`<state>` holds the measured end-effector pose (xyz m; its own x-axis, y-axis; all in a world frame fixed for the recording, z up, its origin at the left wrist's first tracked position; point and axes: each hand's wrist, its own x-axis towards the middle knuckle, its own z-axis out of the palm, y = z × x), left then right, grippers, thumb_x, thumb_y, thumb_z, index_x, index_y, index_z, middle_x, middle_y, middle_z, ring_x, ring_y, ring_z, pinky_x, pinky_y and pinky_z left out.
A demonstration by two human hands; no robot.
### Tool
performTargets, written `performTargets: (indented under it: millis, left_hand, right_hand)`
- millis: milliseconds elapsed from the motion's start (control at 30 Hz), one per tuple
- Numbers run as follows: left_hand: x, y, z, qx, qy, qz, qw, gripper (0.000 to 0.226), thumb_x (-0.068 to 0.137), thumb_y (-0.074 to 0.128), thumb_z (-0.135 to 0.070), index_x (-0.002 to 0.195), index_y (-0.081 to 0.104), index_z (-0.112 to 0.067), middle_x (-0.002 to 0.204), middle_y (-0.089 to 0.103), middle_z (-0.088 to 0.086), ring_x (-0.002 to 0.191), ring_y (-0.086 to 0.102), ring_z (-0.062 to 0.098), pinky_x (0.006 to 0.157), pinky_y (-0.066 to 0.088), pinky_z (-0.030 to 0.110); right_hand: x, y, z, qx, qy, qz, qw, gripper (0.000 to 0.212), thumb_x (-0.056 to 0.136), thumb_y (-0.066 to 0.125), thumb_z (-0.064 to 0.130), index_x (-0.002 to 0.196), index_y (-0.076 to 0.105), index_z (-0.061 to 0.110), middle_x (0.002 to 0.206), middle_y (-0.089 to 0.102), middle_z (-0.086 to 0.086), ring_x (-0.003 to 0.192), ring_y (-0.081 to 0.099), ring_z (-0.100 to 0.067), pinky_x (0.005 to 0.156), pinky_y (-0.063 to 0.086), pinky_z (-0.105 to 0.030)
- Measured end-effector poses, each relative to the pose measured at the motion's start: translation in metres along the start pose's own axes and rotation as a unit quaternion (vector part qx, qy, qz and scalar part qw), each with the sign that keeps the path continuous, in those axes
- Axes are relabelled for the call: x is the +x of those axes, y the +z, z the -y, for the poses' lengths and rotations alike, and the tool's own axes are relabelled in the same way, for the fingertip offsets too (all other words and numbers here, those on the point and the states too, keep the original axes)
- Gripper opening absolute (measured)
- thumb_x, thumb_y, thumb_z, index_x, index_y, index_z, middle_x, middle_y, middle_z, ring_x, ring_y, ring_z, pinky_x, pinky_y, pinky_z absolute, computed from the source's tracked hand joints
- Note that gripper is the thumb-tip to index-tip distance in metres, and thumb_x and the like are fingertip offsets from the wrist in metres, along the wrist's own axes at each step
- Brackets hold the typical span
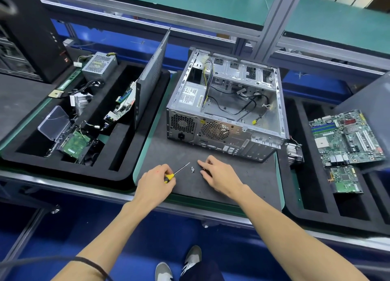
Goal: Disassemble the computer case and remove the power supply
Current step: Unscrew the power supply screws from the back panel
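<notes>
An open silver computer case lies on its side on the dark mat, its rear panel toward me. The power supply sits in the case's near-left corner, with its cable bundle rising behind it. My left hand grips a yellow-handled screwdriver whose shaft lies on the mat. A few loose screws lie just beyond its tip. My right hand rests on the mat beside them, fingers stretched toward a small part I cannot make out.
The removed side panel stands upright left of the case. A foam tray on the left holds another power supply, boards and a drive. On the right lie a motherboard, a smaller board and a heatsink.
</notes>
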<state>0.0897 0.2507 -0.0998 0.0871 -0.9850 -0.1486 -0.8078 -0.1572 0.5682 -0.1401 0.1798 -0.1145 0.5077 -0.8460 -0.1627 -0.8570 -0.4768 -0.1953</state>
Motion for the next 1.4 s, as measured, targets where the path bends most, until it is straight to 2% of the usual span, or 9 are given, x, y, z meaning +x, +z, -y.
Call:
performTargets:
  millis: [333,500,700,800,900,967,1100,1233,1400]
  left_hand:
    - [0.011,0.007,-0.014,-0.037,0.055,-0.017,0.998,0.004,0.093,0.065,-0.031,0.097,0.064,-0.03,0.094,0.052,-0.008,0.086,0.057,0.01,0.074,0.048,0.03]
    - [0.022,0.026,-0.056,-0.118,0.062,0.024,0.991,0.01,0.088,0.073,-0.03,0.094,0.066,-0.029,0.087,0.056,-0.009,0.077,0.055,0.003,0.074,0.048,0.026]
    - [0.027,0.051,-0.106,-0.16,0.075,0.089,0.98,0.013,0.086,0.072,-0.03,0.081,0.06,-0.031,0.072,0.065,-0.011,0.063,0.06,0.003,0.06,0.051,0.021]
    - [0.027,0.059,-0.117,-0.137,0.111,0.127,0.976,0.003,0.088,0.07,-0.031,0.088,0.067,-0.03,0.075,0.068,-0.015,0.069,0.062,-0.004,0.067,0.052,0.02]
    - [0.034,0.059,-0.114,-0.124,0.09,0.102,0.983,0.009,0.092,0.063,-0.021,0.091,0.069,-0.028,0.081,0.067,-0.016,0.072,0.06,-0.002,0.062,0.044,0.01]
    - [0.042,0.054,-0.105,-0.109,0.063,0.078,0.989,0.013,0.092,0.061,-0.014,0.091,0.065,-0.027,0.085,0.065,-0.013,0.073,0.059,0.0,0.065,0.043,0.015]
    - [0.051,0.043,-0.082,-0.041,0.036,0.065,0.996,0.023,0.087,0.067,-0.014,0.101,0.054,-0.027,0.099,0.051,-0.005,0.074,0.05,0.0,0.072,0.038,0.026]
    - [0.053,0.042,-0.065,0.0,0.012,0.092,0.996,0.03,0.086,0.07,-0.017,0.109,0.053,-0.024,0.105,0.046,-0.001,0.075,0.048,0.007,0.073,0.037,0.026]
    - [0.053,0.048,-0.062,0.019,0.016,0.066,0.998,0.017,0.089,0.062,-0.006,0.104,0.061,-0.014,0.106,0.051,0.004,0.082,0.053,0.019,0.076,0.038,0.026]
  right_hand:
    - [-0.019,-0.003,-0.003,0.138,0.064,-0.135,0.979,0.029,0.101,0.049,0.021,0.128,0.059,0.024,0.106,0.055,0.013,0.078,0.058,-0.01,0.072,0.05,-0.031]
    - [-0.035,-0.008,-0.007,0.238,0.144,-0.173,0.945,0.014,0.1,0.053,0.033,0.107,0.063,0.026,0.083,0.062,0.015,0.072,0.058,-0.005,0.07,0.049,-0.026]
    - [-0.045,-0.011,-0.013,0.442,0.233,-0.149,0.853,0.019,0.1,0.057,0.03,0.085,0.064,0.019,0.074,0.069,-0.002,0.064,0.064,-0.012,0.055,0.057,-0.032]
    - [-0.049,-0.013,-0.025,0.393,0.268,-0.139,0.869,0.021,0.101,0.053,0.027,0.085,0.065,0.024,0.081,0.072,0.004,0.074,0.065,-0.01,0.067,0.052,-0.029]
    - [-0.05,-0.012,-0.035,0.299,0.262,-0.11,0.911,0.019,0.102,0.051,0.032,0.093,0.064,0.022,0.066,0.061,0.008,0.065,0.06,-0.015,0.06,0.042,-0.031]
    - [-0.047,-0.011,-0.037,0.232,0.253,-0.104,0.934,0.02,0.101,0.052,0.035,0.098,0.063,0.019,0.063,0.057,0.01,0.07,0.062,-0.021,0.06,0.041,-0.032]
    - [-0.036,-0.008,-0.038,0.161,0.241,-0.079,0.954,0.026,0.1,0.054,0.04,0.112,0.058,0.017,0.092,0.069,-0.002,0.089,0.065,-0.03,0.071,0.048,-0.037]
    - [-0.034,-0.003,-0.038,0.144,0.249,-0.099,0.952,0.031,0.098,0.057,0.047,0.111,0.048,0.02,0.103,0.064,0.0,0.088,0.062,-0.027,0.073,0.045,-0.038]
    - [-0.029,-0.004,-0.023,0.233,0.25,-0.21,0.916,0.021,0.099,0.051,0.047,0.086,0.042,0.033,0.072,0.052,0.013,0.063,0.05,-0.007,0.059,0.034,-0.031]
